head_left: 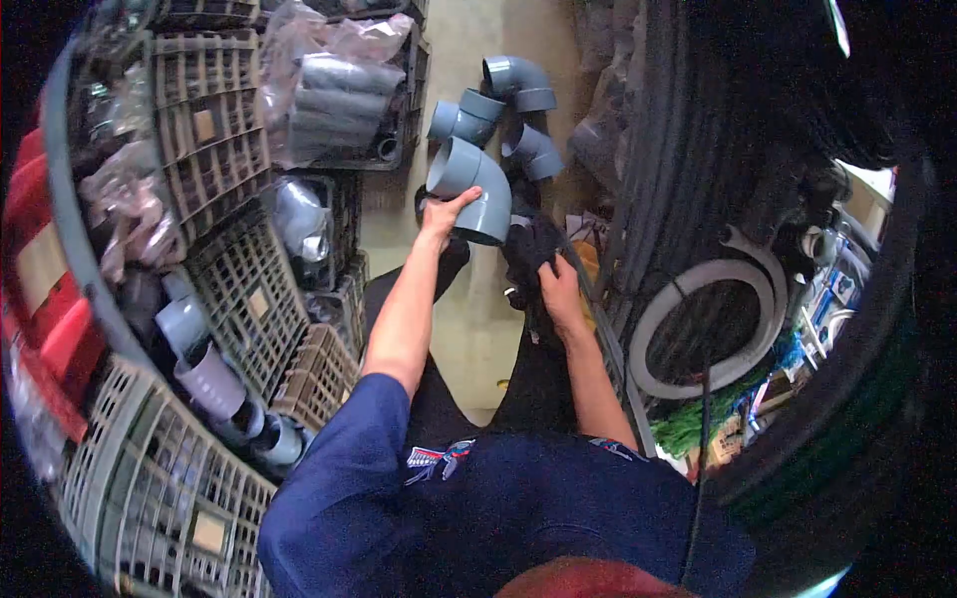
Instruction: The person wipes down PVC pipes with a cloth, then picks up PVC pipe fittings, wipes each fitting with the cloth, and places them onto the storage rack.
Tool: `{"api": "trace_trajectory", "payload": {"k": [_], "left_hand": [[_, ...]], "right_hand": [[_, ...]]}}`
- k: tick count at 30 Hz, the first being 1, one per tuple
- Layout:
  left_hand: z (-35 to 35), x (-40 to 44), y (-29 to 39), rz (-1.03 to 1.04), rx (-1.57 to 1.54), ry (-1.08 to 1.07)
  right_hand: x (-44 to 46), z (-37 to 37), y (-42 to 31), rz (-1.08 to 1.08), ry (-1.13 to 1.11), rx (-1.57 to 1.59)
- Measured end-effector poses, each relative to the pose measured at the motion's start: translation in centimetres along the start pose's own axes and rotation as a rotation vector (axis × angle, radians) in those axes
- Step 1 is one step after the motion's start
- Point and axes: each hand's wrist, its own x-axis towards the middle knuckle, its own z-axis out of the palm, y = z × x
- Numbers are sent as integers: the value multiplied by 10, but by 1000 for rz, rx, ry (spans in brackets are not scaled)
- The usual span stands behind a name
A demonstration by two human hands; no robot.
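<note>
My left hand grips a large grey plastic pipe elbow by its side, thumb laid along the outside. Just past it on the floor lie a second grey elbow, a grey pipe fitting with a wider end, and a smaller grey fitting. My right hand is beside my right knee, its fingers curled into dark material. What that material is, and whether it is held, is hard to make out in the shadow.
Stacked plastic crates line the left side, one holding bagged grey pipes. More grey fittings lie among the crates. On the right are dark hoses and a coiled grey hose. Pale floor shows between my legs.
</note>
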Motion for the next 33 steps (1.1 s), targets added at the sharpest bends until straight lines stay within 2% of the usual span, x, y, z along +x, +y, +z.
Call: {"api": "trace_trajectory", "payload": {"k": [1, 2, 4, 6, 8, 14, 16, 18, 21, 22, 23, 24, 26, 27, 31, 33], "left_hand": [[-3, 43, -51, -95, -17, 25], [3, 66, -75, -72, 8, 55], [10, 118, -131, -141, -113, 113], [16, 160, -164, -145, -96, 202], [19, 184, -187, -144, -43, 333], [28, 212, -229, -129, -98, 459], [32, 226, -238, -182, -81, 477], [36, 223, -231, -106, -73, 495], [26, 222, -238, -284, -150, 385], [24, 194, -207, -350, -143, 325], [15, 185, -206, -420, -111, 298], [4, 177, -200, -483, -78, 269], [-11, 135, -173, -373, -111, 130], [-19, 112, -155, -348, -87, 94], [-45, 11, -86, -255, -25, 14], [-48, -53, -42, -204, 14, -33]], "right_hand": [[15, -1, 10, -93, 8, 81], [27, 0, 10, -92, 16, 76], [44, 5, -6, -98, 67, 456], [60, -6, -22, -108, 4, 467], [69, -7, -43, -168, -281, 886], [113, -1, -43, -249, -278, 907], [112, 6, -54, -310, -269, 831], [108, 6, -57, -348, -251, 754], [97, -5, -41, -234, -367, 891], [88, -7, -35, -203, -239, 914], [77, -8, -29, -173, -112, 938], [67, -10, -24, -164, -111, 941], [48, -13, -17, -55, -118, 876], [42, -9, -10, 2, 3, 894], [-10, 3, 16, 119, 80, 936], [-18, 1, 64, 248, 153, 713]]}}
